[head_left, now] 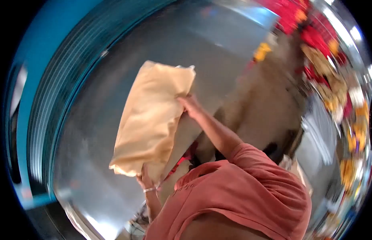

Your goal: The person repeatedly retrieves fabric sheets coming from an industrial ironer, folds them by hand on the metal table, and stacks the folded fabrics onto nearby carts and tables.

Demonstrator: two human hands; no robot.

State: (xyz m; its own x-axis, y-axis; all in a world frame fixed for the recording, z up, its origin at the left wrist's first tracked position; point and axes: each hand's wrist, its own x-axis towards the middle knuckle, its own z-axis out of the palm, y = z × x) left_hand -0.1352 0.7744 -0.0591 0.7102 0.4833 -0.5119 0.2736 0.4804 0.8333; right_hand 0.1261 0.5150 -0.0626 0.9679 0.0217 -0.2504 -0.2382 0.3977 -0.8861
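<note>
A folded bundle of pale peach cloth point(150, 112) is held between my two hands over a smooth grey metal surface. My left hand point(144, 180), with a light band at the wrist, grips its near lower end; the fingers are partly hidden by the cloth. On the bundle's right edge, my right hand point(188, 105) is closed, thumb on top and the other fingers mostly underneath. The cloth looks layered, with creases near the lower end and a little white showing at its far right corner.
The grey metal table point(210, 52) stretches below and beyond the cloth. A teal machine frame point(58, 80) curves along the left. At the right are blurred red cloths point(314, 40), yellow items point(262, 52) and a grey stack point(318, 132) beside the brownish floor.
</note>
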